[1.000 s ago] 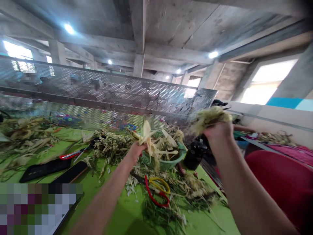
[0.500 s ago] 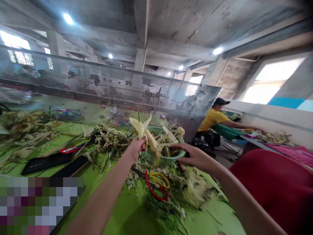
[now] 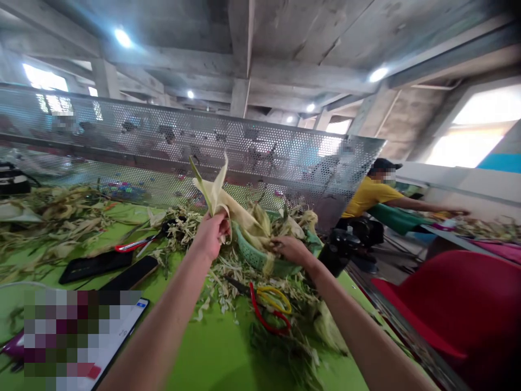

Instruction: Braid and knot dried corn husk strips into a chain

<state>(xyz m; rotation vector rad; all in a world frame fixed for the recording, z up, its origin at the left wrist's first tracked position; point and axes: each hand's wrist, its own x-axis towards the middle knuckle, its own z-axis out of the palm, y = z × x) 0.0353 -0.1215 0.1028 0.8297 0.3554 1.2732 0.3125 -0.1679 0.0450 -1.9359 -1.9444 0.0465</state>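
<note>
My left hand (image 3: 212,234) is closed around the pale corn husks (image 3: 240,213), whose leafy tips stick up above the fingers. My right hand (image 3: 290,250) pinches the lower end of the same husks, over the front rim of a green basket (image 3: 253,257). More dry husks (image 3: 291,228) lie in the basket. Scissors with one red and one yellow handle (image 3: 271,308) rest on the green table (image 3: 203,347) in front of it, among scraps and pale corn silk (image 3: 329,328).
A red-handled cutter (image 3: 134,245), a black case (image 3: 95,266) and a phone (image 3: 122,336) lie left. Behind the table stands a perforated metal panel (image 3: 183,141). At right are a red chair (image 3: 456,298) and a person in yellow (image 3: 368,195).
My left hand has moved left with the husks, which now stretch out longer. My right hand has come in from the basket's right side and closed on their lower end. The view has shifted slightly.
</note>
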